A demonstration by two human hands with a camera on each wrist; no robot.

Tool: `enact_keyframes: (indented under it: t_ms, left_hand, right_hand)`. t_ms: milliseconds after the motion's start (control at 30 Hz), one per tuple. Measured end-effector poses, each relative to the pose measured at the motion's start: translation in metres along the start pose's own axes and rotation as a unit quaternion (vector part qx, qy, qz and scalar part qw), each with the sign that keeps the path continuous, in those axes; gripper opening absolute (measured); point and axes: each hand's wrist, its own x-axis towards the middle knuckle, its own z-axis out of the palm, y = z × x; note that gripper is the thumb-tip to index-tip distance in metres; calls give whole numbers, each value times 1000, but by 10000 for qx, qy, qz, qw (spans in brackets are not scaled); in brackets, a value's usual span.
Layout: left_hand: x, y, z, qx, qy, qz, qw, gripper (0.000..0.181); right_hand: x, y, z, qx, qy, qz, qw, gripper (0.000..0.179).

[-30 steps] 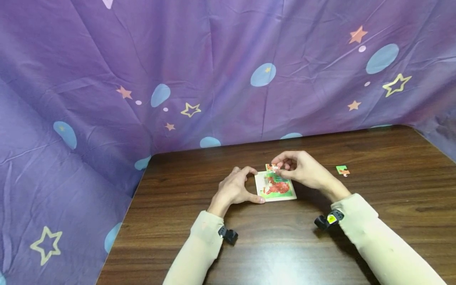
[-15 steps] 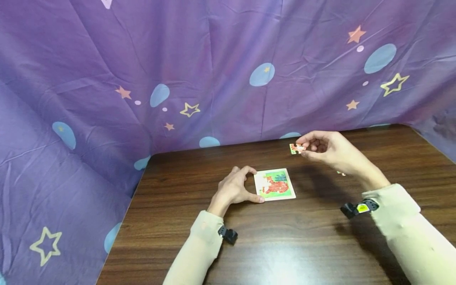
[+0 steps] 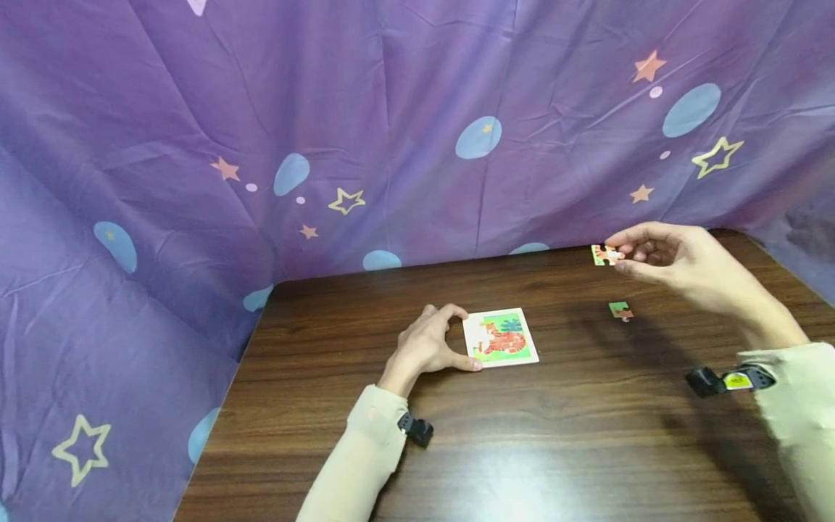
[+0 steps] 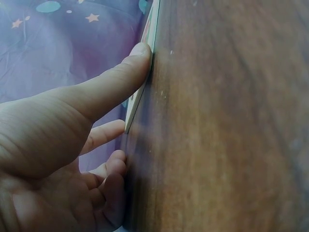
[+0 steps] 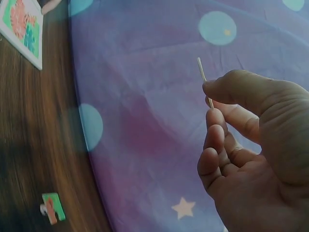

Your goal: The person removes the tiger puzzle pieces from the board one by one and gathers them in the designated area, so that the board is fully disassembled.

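In the head view, a small square jigsaw board (image 3: 504, 338) with a red-orange animal on green lies on the table. My left hand (image 3: 425, 344) holds it by its left side, thumb at the near corner and index finger at the far one. The left wrist view shows the thumb (image 4: 120, 72) on the board's edge. Raised above the table at the right, my right hand (image 3: 694, 264) pinches a jigsaw piece (image 3: 601, 255) between thumb and fingers. Edge-on, that thin piece (image 5: 201, 68) appears in the right wrist view. Below it, a second, green-and-orange jigsaw piece (image 3: 620, 310) lies on the table.
The brown wooden table (image 3: 313, 435) meets a purple curtain (image 3: 417, 145) along its back and left edges. Black straps with small devices (image 3: 417, 429) sit on both wrists. The loose piece lies to the right of the board.
My right hand has lifted the jigsaw piece off the board's far edge and carried it right and away. The left hand stays at the board.
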Motion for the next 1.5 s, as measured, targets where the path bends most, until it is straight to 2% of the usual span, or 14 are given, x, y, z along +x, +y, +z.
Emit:
enact_keyframes:
  t_ms: [233, 500, 800, 1000, 1133, 1300, 1500]
  left_hand:
    - [0, -2, 1, 15, -4, 8, 10000, 95]
    - [1, 0, -1, 19, -6, 40, 10000, 94]
    - [1, -2, -1, 51, -15, 9, 10000, 94]
    - [2, -1, 1, 36, -33, 3, 10000, 95]
    - [3, -1, -2, 39, -16, 24, 10000, 95]
    - [2, -1, -3, 42, 8, 5, 10000, 95]
    - [1, -2, -2, 33, -15, -23, 10000, 95]
  right_hand:
    - [-11, 11, -13, -173, 74, 147, 9997, 31]
    - [-27, 32, -21, -350, -58, 39, 9994, 31]
    - [-53, 60, -10, -354, -250, 245, 9988, 30]
    - [-70, 84, -5, -215, -628, 290, 9974, 26]
    - [-72, 97, -3, -185, -896, 33, 9958, 27]
    - [-75, 108, 4, -133, -1041, -123, 9944, 26]
    - [-79, 113, 12, -286, -879, -82, 9957, 26]
